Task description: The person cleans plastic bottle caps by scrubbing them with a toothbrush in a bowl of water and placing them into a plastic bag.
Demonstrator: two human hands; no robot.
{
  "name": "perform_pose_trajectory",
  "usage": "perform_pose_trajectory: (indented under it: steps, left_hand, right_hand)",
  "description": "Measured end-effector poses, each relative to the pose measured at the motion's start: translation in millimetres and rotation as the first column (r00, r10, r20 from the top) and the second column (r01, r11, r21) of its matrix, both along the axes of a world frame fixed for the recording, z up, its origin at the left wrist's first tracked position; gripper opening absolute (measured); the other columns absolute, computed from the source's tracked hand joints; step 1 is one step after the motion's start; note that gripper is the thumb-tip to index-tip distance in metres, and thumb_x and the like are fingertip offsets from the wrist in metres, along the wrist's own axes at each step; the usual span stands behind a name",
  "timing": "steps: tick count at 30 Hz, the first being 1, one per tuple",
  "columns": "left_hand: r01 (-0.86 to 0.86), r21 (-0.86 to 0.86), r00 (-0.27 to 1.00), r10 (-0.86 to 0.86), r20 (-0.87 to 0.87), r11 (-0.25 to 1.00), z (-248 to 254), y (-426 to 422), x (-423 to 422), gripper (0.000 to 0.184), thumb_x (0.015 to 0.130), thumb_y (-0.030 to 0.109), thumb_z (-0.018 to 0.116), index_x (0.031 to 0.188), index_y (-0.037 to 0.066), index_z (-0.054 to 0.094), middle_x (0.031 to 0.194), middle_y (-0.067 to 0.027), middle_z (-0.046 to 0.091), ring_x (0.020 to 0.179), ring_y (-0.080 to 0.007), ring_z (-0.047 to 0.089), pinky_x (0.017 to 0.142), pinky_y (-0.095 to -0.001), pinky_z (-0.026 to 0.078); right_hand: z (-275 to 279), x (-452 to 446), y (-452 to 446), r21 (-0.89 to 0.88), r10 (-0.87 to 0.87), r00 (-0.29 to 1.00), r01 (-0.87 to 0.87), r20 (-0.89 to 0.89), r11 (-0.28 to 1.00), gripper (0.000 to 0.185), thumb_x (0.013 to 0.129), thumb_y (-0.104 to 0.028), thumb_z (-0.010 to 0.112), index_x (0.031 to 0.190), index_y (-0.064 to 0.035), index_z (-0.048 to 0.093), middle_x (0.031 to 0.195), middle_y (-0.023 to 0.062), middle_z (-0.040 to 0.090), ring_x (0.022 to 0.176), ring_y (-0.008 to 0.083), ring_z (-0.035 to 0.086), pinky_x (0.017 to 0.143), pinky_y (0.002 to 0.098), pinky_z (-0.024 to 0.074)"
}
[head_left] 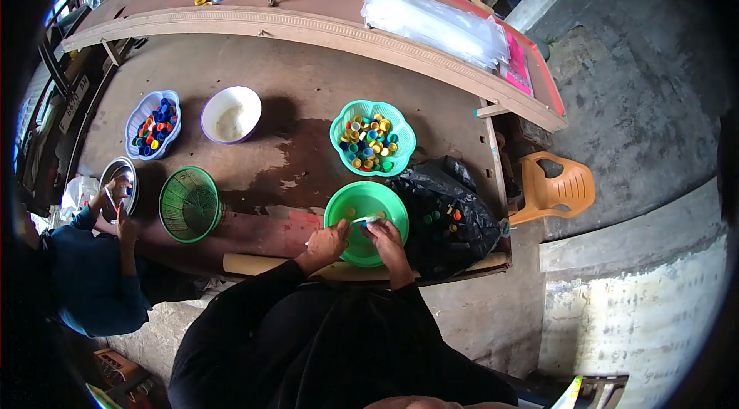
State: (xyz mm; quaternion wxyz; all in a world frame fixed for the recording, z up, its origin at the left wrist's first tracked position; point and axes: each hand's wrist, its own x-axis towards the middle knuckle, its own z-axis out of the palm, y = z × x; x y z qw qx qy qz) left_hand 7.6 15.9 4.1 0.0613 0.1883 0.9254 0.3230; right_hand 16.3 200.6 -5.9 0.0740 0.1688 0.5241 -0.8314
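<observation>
Over a green basin (pixel 335 209) of water, my left hand (pixel 325 246) is closed on a toothbrush (pixel 359 219), whose white head points right. My right hand (pixel 387 243) pinches a small blue bottle cap (pixel 366 225) against the bristles; the fingers partly hide it. A few pale caps show blurrily in the basin. Behind it stands a turquoise scalloped bowl (pixel 336 132) holding many coloured caps. Right of the basin lies a black plastic bag (pixel 477 232), opened out, with several green and red caps on it.
A co-worker (pixel 96 278) at left holds a brush over a metal bowl (pixel 132 170). Nearby are a green basket (pixel 190 205), a white bowl (pixel 231 115) and a blue bowl of caps (pixel 141 105). A raised shelf (pixel 339 5) carries tape and plastic bags. An orange chair (pixel 554 186) stands right.
</observation>
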Motion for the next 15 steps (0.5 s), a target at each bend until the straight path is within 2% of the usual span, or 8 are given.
perform_pose_trajectory:
  steps: [2,7,9,13,14,15]
  left_hand:
    - [-0.022,0.053,1.0,0.022,0.006,0.998,-9.8,0.7,-4.3,0.032,0.079,0.03,0.059,0.098,0.011,0.043,0.076,-0.0169,0.062,0.066,-0.0383,0.061,0.055,-0.0498,0.048]
    - [-0.028,0.043,0.999,0.026,0.046,0.999,-9.4,-1.5,-1.0,0.032,0.079,0.029,0.059,0.099,0.011,0.042,0.078,-0.017,0.062,0.066,-0.0383,0.061,0.055,-0.0504,0.048]
    - [0.013,0.072,0.999,-0.016,0.043,0.997,-9.6,-2.3,3.5,0.03,0.082,0.03,0.057,0.099,0.01,0.042,0.078,-0.0169,0.062,0.064,-0.0385,0.061,0.053,-0.0503,0.048]
    - [-0.068,-0.008,0.996,0.069,0.061,0.998,-12.3,-4.5,-1.7,0.024,0.089,0.032,0.046,0.098,0.009,0.044,0.074,-0.0176,0.062,0.061,-0.0397,0.06,0.052,-0.0507,0.048]
    - [-0.087,0.079,0.996,0.088,-0.013,0.993,-11.3,-3.8,1.8,0.022,0.091,0.031,0.043,0.098,0.011,0.045,0.07,-0.0184,0.061,0.06,-0.0405,0.059,0.052,-0.0512,0.048]
    - [-0.073,0.074,0.997,0.073,-0.003,0.995,-10.2,-4.2,5.2,0.022,0.091,0.031,0.043,0.098,0.011,0.045,0.07,-0.0184,0.061,0.06,-0.0405,0.059,0.052,-0.0512,0.048]
  right_hand:
    - [7.6,1.6,-2.7,-0.01,-0.066,0.997,0.066,-0.045,0.998,0.019,0.085,-0.001,0.057,0.101,0.0041,0.049,0.102,0.0125,0.055,0.095,0.0252,0.059,0.086,0.0351,0.0503]
    - [12.6,0.2,0.0,0.055,-0.074,0.996,0.077,-0.058,0.995,0.021,0.085,-0.002,0.057,0.103,0.0041,0.048,0.103,0.0143,0.056,0.095,0.025,0.06,0.085,0.0339,0.0507]
    - [13.2,4.3,0.5,0.044,-0.061,0.995,0.065,-0.077,0.997,0.022,0.085,-0.002,0.058,0.104,0.0039,0.048,0.103,0.014,0.056,0.094,0.0248,0.06,0.085,0.0337,0.0507]
    - [21.2,7.7,1.3,0.049,-0.079,0.996,0.081,-0.051,0.996,0.024,0.084,-0.003,0.058,0.105,0.0037,0.048,0.105,0.0135,0.053,0.094,0.0248,0.06,0.085,0.0336,0.0506]
    - [17.3,10.1,-1.0,0.046,-0.093,0.995,0.094,-0.039,0.994,0.024,0.084,-0.003,0.058,0.105,0.0037,0.048,0.105,0.0135,0.053,0.094,0.0248,0.06,0.085,0.0336,0.0506]
    - [12.7,9.2,-4.3,0.024,-0.098,0.994,0.099,-0.038,0.995,0.024,0.084,-0.004,0.059,0.105,0.0038,0.047,0.105,0.0136,0.052,0.094,0.0249,0.06,0.085,0.0336,0.0506]
